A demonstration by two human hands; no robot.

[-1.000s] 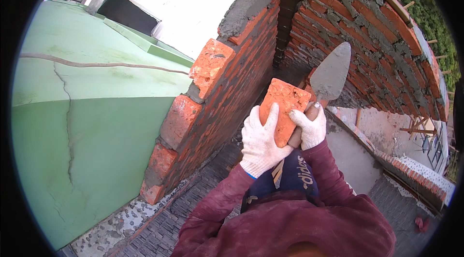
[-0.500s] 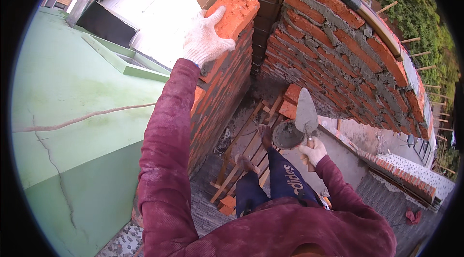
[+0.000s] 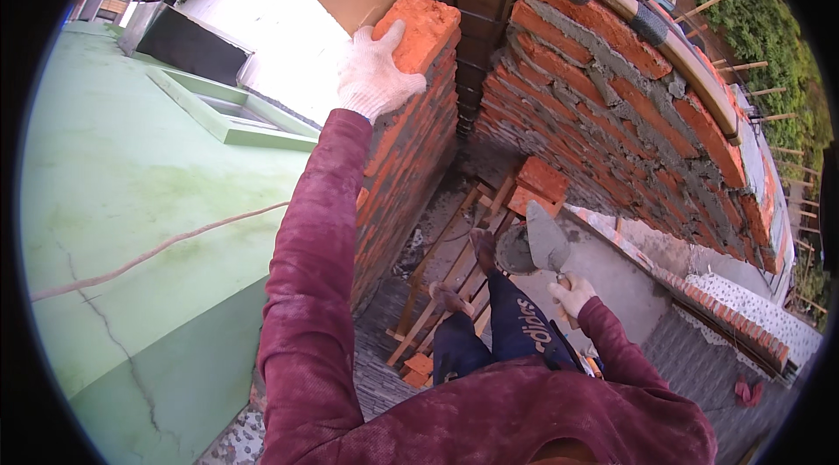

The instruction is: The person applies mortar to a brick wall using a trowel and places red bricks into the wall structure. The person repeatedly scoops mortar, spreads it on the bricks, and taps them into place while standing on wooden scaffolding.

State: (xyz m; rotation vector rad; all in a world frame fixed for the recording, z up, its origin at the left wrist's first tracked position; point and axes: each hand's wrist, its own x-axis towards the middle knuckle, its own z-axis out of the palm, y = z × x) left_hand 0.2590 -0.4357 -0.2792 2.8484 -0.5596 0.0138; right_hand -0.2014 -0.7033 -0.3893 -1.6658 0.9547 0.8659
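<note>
In a white knit glove, my left hand [image 3: 371, 72] grips an orange brick [image 3: 424, 24] sitting on top of the left brick wall [image 3: 402, 176], thumb and fingers spread over its near side. Low on the right, my right hand [image 3: 572, 293], also gloved, holds a pointed steel trowel [image 3: 547, 238] by its handle, blade upward. Beside the blade, a round pan of grey mortar [image 3: 516, 255] is partly hidden. My feet rest on wooden slats [image 3: 419, 325], near a small stack of bricks [image 3: 542, 181].
A curved brick wall [image 3: 612, 115] rises at the right, with a long-handled hammer [image 3: 664, 45] lying along its top. Vertical rebar [image 3: 472, 45] stands between the walls. A green cracked wall [image 3: 131, 203] and white roofing [image 3: 262, 19] are at the left; foliage and wooden sticks show at the far right.
My left hand has carried the brick up and forward onto the wall top, away from my right hand. My right hand has moved down with the trowel. The view has shifted, revealing the hammer.
</note>
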